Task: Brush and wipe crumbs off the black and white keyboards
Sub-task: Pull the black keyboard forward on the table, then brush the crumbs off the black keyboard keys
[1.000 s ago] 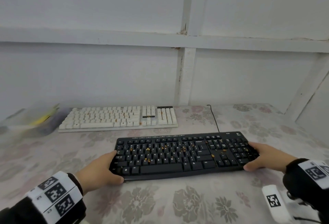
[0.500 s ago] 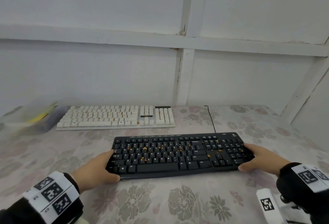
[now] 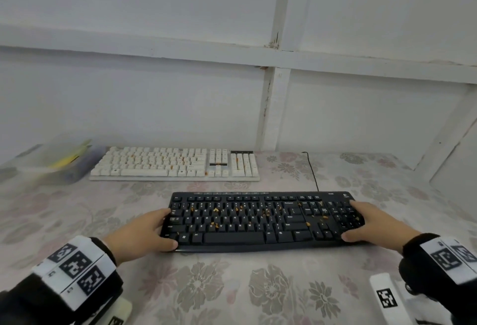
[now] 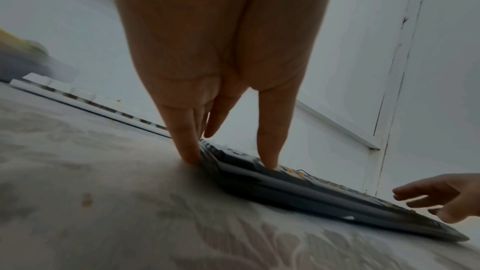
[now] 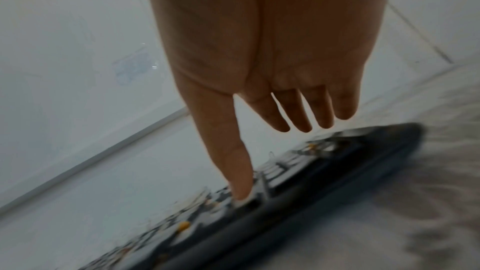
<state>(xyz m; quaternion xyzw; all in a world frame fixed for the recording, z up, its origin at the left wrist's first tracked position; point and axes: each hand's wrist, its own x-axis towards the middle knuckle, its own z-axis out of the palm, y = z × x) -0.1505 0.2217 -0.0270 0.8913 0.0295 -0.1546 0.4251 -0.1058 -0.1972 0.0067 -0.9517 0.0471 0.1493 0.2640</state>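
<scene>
The black keyboard [image 3: 258,221] lies on the flowered table cloth [image 3: 232,293], with orange crumbs [image 3: 215,210] scattered over its keys. My left hand [image 3: 144,229] is at its left end: straight fingers [image 4: 191,151] press the end edge where it meets the cloth, and the thumb rests on the front corner. My right hand [image 3: 366,224] lies over the number pad. Its thumb [image 5: 240,188] touches the keys while the other fingers hover straight above them. Behind it, the white keyboard [image 3: 154,164], also flecked with crumbs, lies flat near the wall.
A clear plastic box [image 3: 51,162] holding something yellow stands at the back left, beside the white keyboard. The black keyboard's cable [image 3: 312,170] runs back to the white wall [image 3: 180,92]. Bare cloth lies in front of the black keyboard.
The black keyboard has slid slightly toward me, away from the white one. My right fingers have stretched further over the number pad. The left hand stays at the left end.
</scene>
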